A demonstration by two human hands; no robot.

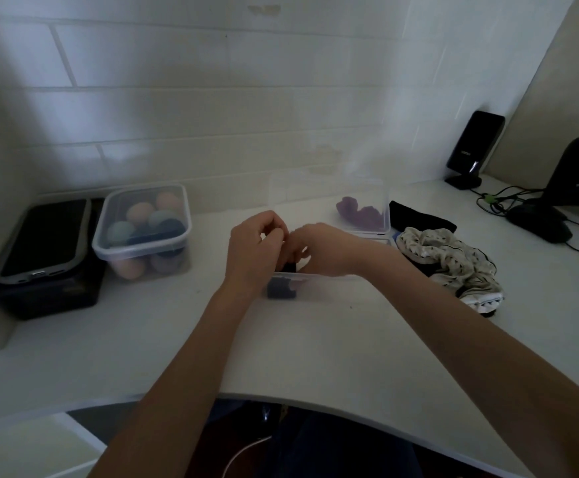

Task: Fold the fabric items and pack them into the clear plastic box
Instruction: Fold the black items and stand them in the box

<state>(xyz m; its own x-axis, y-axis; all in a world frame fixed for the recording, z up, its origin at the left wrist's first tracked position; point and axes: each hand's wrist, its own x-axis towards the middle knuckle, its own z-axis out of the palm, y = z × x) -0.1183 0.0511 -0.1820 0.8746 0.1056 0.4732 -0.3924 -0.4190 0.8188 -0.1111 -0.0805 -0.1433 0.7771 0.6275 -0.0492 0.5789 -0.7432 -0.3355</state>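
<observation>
White desk top [315,357] against a tiled wall, dim light. Both hands meet over the near-left corner of the clear plastic box [319,278]: left hand [257,246] and right hand [322,250] with fingers curled, pinching a small dark folded fabric piece [289,267] between them (exact hold blurred). It sits directly below the grip, half inside the box. Purple cloth [360,213] lies in the box's far-right corner. Patterned cream garment [450,267] waits right of the grip, nearer the right hand.
</observation>
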